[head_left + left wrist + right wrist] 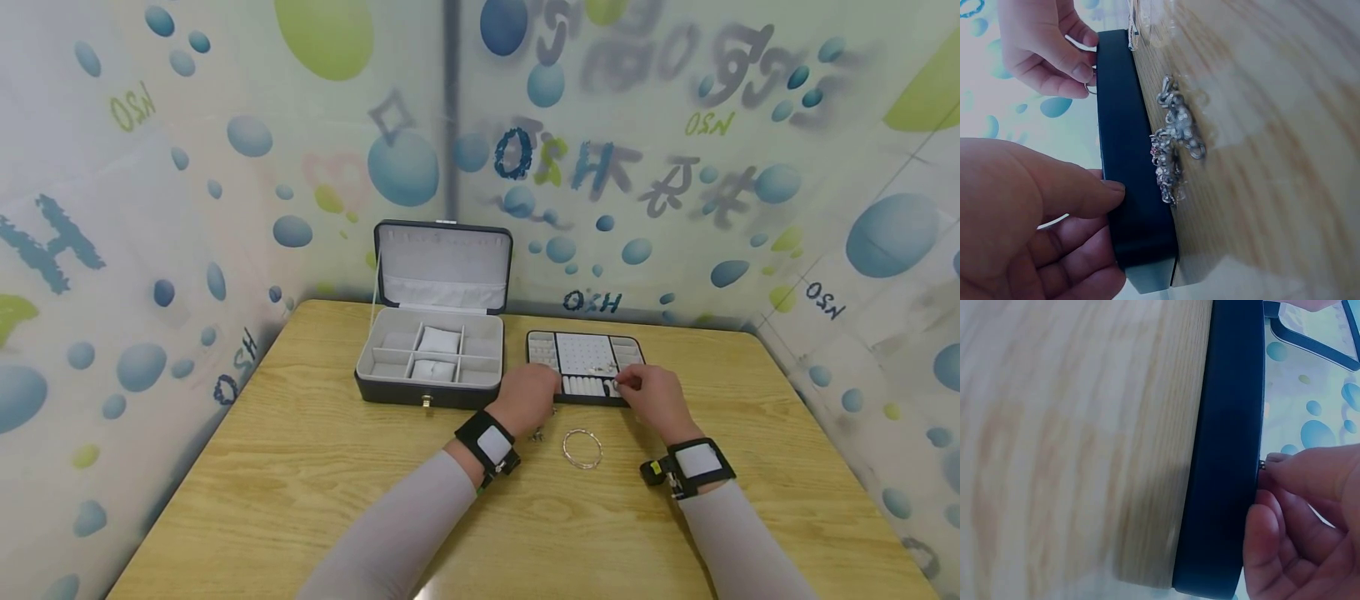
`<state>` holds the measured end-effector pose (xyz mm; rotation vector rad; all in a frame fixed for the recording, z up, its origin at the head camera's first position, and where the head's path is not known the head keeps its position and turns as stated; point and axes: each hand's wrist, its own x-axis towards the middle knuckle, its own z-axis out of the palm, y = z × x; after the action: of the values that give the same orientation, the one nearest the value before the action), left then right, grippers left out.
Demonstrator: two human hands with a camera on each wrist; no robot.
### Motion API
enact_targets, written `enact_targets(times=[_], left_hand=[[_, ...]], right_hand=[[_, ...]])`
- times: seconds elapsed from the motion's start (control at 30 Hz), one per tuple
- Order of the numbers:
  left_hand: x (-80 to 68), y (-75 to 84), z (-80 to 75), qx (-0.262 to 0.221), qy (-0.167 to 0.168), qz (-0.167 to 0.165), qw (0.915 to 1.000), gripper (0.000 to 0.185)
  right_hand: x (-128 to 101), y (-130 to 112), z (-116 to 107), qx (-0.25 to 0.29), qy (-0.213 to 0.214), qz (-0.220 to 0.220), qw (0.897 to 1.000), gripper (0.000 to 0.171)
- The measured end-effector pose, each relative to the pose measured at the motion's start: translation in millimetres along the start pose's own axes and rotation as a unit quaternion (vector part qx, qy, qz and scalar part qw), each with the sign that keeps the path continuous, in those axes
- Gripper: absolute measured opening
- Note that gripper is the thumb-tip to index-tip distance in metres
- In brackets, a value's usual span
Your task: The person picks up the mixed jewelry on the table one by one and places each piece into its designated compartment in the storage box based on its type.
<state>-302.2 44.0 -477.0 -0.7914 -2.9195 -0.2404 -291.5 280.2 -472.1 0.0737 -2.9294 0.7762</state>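
Note:
A shallow black jewelry tray (592, 400) with light compartments and a row of ring rolls (583, 386) lies on the table. My left hand (527, 392) holds its near left corner, the thumb (1088, 190) pressed on the front wall. At the right end of the ring rolls, my right hand (656, 398) pinches a thin silver ring (1090, 89) between thumb and fingertips, right at the tray's top edge. The fingers partly hide the ring. Small sparkling jewelry pieces (1180, 125) lie in front of the tray, and a bangle (585, 467) lies nearer.
Left of the tray stands an open black jewelry box (390, 392) with its lid (444, 254) raised. Two white cushions (438, 341) sit in its middle compartments. Some small jewelry (600, 369) lies on the tray's dotted panel. A patterned wall (637, 208) rises behind the table (300, 467).

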Motion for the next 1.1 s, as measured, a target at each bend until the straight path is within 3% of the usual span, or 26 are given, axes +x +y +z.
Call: enact_targets(times=[0.87, 1.1], left_hand=[[1.4, -0.6, 1.9, 0.0, 0.001, 0.0, 1.0, 0.015], [1.8, -0.3, 1.5, -0.002, -0.004, -0.002, 1.0, 0.014]], right_hand=[[0.0, -1.5, 1.9, -0.027, -0.019, -0.049, 0.998, 0.013], [1.3, 1.1, 3.2, -0.029, -0.013, -0.041, 0.999, 0.013]])
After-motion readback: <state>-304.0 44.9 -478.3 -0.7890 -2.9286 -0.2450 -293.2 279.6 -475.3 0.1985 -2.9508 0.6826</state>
